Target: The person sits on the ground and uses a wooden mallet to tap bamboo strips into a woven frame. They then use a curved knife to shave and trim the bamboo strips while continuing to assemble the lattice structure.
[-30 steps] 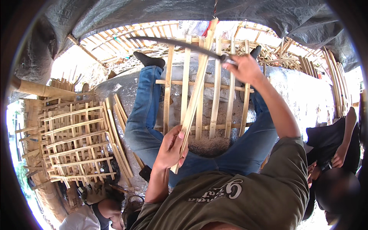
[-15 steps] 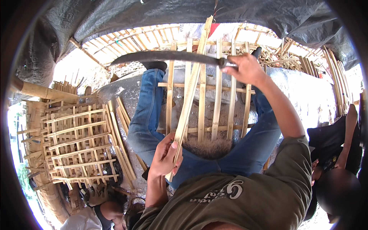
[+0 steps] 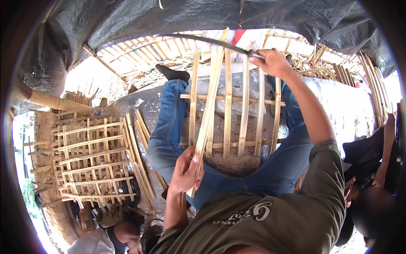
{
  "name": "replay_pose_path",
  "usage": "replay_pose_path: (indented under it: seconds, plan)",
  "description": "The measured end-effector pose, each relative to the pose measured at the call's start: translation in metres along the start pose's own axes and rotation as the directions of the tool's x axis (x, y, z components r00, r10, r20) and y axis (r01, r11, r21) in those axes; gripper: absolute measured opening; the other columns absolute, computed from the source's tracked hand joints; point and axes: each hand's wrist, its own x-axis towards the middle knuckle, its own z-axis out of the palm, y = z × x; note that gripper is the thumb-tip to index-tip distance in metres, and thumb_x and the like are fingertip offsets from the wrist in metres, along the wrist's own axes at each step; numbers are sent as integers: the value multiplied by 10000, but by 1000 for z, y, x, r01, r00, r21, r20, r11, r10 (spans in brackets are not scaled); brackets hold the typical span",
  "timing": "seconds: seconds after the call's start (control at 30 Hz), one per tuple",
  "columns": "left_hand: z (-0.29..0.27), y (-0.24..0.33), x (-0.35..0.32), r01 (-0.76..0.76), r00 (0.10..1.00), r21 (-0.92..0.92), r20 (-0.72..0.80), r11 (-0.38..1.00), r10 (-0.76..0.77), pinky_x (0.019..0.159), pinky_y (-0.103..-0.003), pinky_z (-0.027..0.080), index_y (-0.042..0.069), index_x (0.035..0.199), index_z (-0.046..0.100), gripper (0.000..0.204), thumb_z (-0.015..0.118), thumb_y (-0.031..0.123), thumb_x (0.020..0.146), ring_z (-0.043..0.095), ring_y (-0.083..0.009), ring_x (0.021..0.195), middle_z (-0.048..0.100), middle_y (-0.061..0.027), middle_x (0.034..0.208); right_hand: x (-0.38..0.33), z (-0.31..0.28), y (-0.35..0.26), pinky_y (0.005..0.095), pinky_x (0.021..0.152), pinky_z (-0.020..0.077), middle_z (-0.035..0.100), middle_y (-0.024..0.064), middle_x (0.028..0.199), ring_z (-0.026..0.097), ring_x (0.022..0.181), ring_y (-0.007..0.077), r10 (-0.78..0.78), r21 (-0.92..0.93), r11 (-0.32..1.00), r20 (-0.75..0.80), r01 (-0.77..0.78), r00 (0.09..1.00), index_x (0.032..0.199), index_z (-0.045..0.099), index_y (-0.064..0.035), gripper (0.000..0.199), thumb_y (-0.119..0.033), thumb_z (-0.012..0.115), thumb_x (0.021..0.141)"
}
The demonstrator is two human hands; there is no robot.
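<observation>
Gripping near its lower end, the left hand's grip (image 3: 185, 170) is closed on a pale, narrow bamboo strip (image 3: 206, 116) slanting up and right beyond it. Right hand's grip (image 3: 272, 63): wrapped round the handle of a dark, thin-bladed curved knife (image 3: 211, 41), blade reaching left across the strip's upper part; contact I cannot tell. Beyond the left grip, behind the strip: slatted frame (image 3: 227, 108). Leftward: stacked lattices (image 3: 93, 161), loose strips (image 3: 140, 163).

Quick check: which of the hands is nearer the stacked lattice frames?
Left. The left hand, holding a bamboo strip, is to the right of the stacked lattice frames; the right hand, gripping a long knife, is farther right and farther forward.
</observation>
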Motion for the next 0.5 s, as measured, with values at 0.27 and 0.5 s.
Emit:
replay_pose_path:
  seconds: [0.27,0.5]
  plan:
    - [-10,-10,-2,-3,962,-471,240,882,132,278,-232,316,-31,1172,378,277,573,46,992,409,-80,313,417,-2,534,-25,15,-14,474,740,566,697,156,746,698,766,374,-342,-116,940,-384,322,858,999,708,-75,603,-653,553,925]
    - [-10,5,-7,84,990,-191,131,978,-60,277,-223,291,-16,1158,374,357,573,-129,885,399,-73,302,423,19,519,7,3,14,427,668,573,666,128,659,693,640,312,-14,41,999,-291,27,957,1007,708,-88,595,-657,551,927]
